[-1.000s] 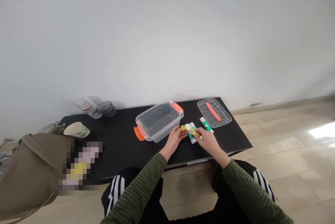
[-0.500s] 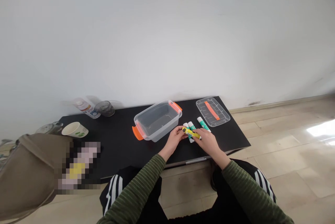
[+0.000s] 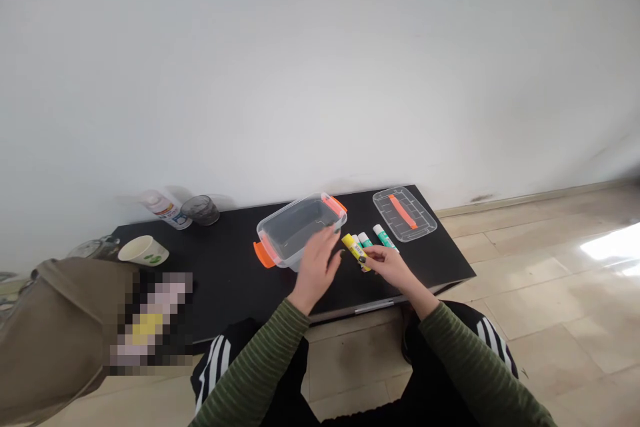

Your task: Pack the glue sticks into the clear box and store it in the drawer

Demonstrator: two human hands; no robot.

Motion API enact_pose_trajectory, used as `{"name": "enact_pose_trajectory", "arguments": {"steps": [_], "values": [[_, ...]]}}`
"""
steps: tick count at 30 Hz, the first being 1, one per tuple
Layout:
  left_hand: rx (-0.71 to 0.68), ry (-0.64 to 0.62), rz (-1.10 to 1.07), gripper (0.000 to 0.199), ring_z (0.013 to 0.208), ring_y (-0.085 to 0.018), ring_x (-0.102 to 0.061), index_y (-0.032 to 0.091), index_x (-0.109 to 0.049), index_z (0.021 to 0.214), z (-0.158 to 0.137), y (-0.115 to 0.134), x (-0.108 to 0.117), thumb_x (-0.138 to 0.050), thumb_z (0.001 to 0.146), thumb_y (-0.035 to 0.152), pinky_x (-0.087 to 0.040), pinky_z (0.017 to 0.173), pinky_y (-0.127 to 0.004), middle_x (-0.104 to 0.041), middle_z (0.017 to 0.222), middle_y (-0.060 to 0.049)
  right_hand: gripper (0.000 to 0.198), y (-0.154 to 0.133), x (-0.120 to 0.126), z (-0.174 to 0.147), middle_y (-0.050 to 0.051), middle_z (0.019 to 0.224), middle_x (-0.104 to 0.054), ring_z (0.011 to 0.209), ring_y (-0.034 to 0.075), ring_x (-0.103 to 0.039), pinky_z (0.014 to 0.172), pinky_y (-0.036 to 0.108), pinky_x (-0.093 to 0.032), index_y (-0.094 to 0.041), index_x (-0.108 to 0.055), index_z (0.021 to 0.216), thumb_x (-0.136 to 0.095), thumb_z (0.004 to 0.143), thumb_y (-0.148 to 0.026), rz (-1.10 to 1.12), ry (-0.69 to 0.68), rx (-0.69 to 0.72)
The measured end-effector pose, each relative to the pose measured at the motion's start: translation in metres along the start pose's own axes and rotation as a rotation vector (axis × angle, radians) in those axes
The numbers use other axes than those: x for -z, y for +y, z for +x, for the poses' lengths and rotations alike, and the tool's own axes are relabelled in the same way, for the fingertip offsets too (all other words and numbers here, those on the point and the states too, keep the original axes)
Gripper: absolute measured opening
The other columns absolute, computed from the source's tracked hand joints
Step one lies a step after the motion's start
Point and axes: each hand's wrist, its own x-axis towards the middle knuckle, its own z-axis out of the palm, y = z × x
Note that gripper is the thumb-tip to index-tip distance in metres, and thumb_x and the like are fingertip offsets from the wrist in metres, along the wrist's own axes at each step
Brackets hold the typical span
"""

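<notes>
Between the fingers of my right hand (image 3: 393, 268) is a yellow glue stick (image 3: 354, 247), tilted with its far end up and to the left. My left hand (image 3: 316, 267) holds nothing; its fingers are apart, over the near right side of a clear plastic box (image 3: 295, 250) with orange latches. Just behind the yellow stick lie two green-and-white glue sticks (image 3: 365, 239), partly hidden by it and my right hand. A third green-and-white glue stick (image 3: 385, 237) lies a little to their right. The box is uncovered.
A clear lid (image 3: 423, 222) with an orange handle lies at the table's right end. On the left of the black table (image 3: 225, 294) are a paper cup (image 3: 143, 250), a dark glass (image 3: 201, 210), a spray can (image 3: 167, 208) and a brown bag (image 3: 75, 327).
My left hand has let go of the yellow glue stick and moved left to the box. The stick stays in my right hand, turned to a steeper angle.
</notes>
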Motion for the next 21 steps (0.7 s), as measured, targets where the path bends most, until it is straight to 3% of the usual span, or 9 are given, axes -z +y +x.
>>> {"name": "enact_pose_trajectory", "arguments": {"steps": [2, 4, 6, 9, 13, 17, 21], "values": [[-0.038, 0.217, 0.203, 0.040, 0.145, -0.030, -0.037, 0.022, -0.063, 0.125, 0.008, 0.000, 0.033, -0.063, 0.087, 0.032, -0.018, 0.124, -0.048, -0.051, 0.149, -0.011, 0.048, -0.002, -0.004, 0.003, 0.007, 0.085, -0.074, 0.073, 0.020, -0.069, 0.055, 0.026, -0.046, -0.016, -0.072, 0.099, -0.072, 0.071, -0.055, 0.067, 0.058, -0.035], [0.042, 0.427, 0.358, 0.046, 0.150, -0.031, -0.027, 0.020, -0.057, 0.134, 0.019, -0.010, 0.068, -0.059, 0.089, 0.029, -0.017, 0.125, -0.049, -0.038, 0.158, -0.011, 0.049, -0.004, -0.006, 0.005, 0.005, 0.078, -0.072, 0.069, 0.018, -0.066, 0.053, 0.024, -0.043, -0.015, -0.071, 0.092, -0.072, 0.068, -0.058, 0.104, 0.109, -0.065], [0.221, 0.499, 0.415, 0.052, 0.152, -0.033, -0.021, 0.019, -0.053, 0.138, 0.030, -0.027, 0.098, -0.060, 0.088, 0.029, -0.018, 0.124, -0.051, -0.028, 0.163, -0.013, 0.050, -0.005, -0.007, 0.006, 0.005, 0.075, -0.071, 0.066, 0.016, -0.063, 0.053, 0.024, -0.041, -0.015, -0.070, 0.088, -0.072, 0.067, -0.061, 0.110, 0.128, -0.092], [0.495, 0.454, 0.234, 0.058, 0.148, -0.033, -0.031, 0.016, -0.048, 0.142, 0.039, -0.051, 0.123, -0.061, 0.087, 0.030, -0.031, 0.119, -0.049, -0.036, 0.158, -0.018, 0.054, -0.005, -0.011, 0.005, 0.006, 0.076, -0.070, 0.064, 0.015, -0.060, 0.050, 0.024, -0.037, -0.015, -0.068, 0.088, -0.071, 0.066, -0.064, 0.084, 0.114, -0.117], [0.574, 0.316, -0.009, 0.059, 0.130, -0.027, -0.056, 0.015, -0.045, 0.143, 0.035, -0.065, 0.122, -0.059, 0.087, 0.023, -0.049, 0.103, -0.037, -0.050, 0.148, -0.020, 0.059, -0.003, -0.018, 0.003, 0.008, 0.081, -0.072, 0.061, 0.013, -0.057, 0.049, 0.023, -0.034, -0.015, -0.067, 0.093, -0.070, 0.067, -0.067, 0.101, 0.097, -0.110], [0.558, 0.293, 0.067, 0.055, 0.116, -0.022, -0.065, 0.016, -0.047, 0.137, 0.015, -0.067, 0.112, -0.060, 0.083, 0.019, -0.053, 0.094, -0.031, -0.061, 0.135, -0.017, 0.062, 0.000, -0.026, -0.001, 0.007, 0.082, -0.072, 0.061, 0.014, -0.058, 0.051, 0.024, -0.038, -0.015, -0.067, 0.095, -0.069, 0.067, -0.071, 0.092, 0.144, -0.036], [0.543, 0.239, 0.167, 0.057, 0.114, -0.024, -0.065, 0.018, -0.046, 0.135, -0.013, -0.059, 0.104, -0.063, 0.081, 0.022, -0.049, 0.097, -0.035, -0.064, 0.131, -0.016, 0.055, -0.001, -0.040, -0.012, 0.007, 0.086, -0.071, 0.074, 0.019, -0.063, 0.065, 0.030, -0.049, -0.016, -0.069, 0.099, -0.066, 0.075, -0.065, 0.007, 0.206, 0.128]]}}
